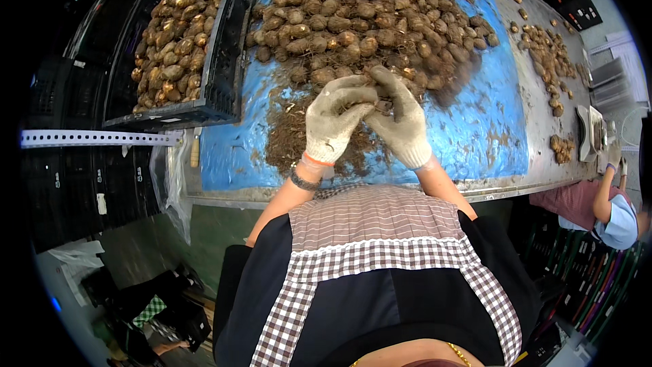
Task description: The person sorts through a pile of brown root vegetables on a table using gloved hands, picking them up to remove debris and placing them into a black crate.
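Observation:
My left hand (337, 114) and my right hand (402, 126) meet over the table, both in soiled white knit gloves. Their fingers are closed around a small brown taro (382, 104), mostly hidden by the gloves. Just beyond them lies a big heap of hairy brown taros (360, 17) on a blue plastic sheet (506, 153). Loose soil and root fibres (288, 139) are scattered beneath my hands and to their left.
A black crate (227, 54) full of taros (173, 47) stands left, beside a knife-like wooden handle (195, 151). Smaller taros (543, 54) and a weighing scale (589, 132) are on the metal table at right. A co-worker (594, 207) is at far right, another person (149, 326) lower left.

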The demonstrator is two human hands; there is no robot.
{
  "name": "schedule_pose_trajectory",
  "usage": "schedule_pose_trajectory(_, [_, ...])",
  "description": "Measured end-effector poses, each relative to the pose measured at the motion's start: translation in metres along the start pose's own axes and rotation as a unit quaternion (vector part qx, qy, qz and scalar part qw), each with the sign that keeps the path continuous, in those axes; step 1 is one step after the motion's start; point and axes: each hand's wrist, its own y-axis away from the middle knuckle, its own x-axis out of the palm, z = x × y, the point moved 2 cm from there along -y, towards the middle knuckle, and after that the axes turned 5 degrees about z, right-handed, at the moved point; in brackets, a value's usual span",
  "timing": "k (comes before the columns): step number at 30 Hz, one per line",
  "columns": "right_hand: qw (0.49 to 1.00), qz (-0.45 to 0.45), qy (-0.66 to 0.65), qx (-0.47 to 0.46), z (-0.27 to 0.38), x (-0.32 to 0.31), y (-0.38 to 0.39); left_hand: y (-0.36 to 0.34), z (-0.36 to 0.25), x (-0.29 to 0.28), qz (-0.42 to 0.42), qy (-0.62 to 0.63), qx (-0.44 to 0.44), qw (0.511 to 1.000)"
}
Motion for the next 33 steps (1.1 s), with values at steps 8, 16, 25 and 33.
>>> schedule_pose_trajectory(8, [0.994, -0.035, -0.106, 0.015, -0.01, -0.014, 0.003, 0.0, 0.034, -0.02, -0.189, 0.197, -0.29, 0.917])
schedule_pose_trajectory(16, [0.989, -0.031, -0.138, 0.049, -0.012, -0.016, 0.006, 0.022, 0.037, 0.004, 0.037, 0.177, -0.303, 0.936])
schedule_pose_trajectory(25, [0.963, -0.041, -0.214, 0.159, -0.057, -0.042, 0.029, 0.026, 0.037, 0.009, 0.052, 0.102, -0.279, 0.953])
schedule_pose_trajectory(33, [0.847, -0.233, -0.46, -0.129, -0.085, -0.21, 0.033, 0.045, 0.063, -0.01, 0.119, -0.176, -0.198, 0.957])
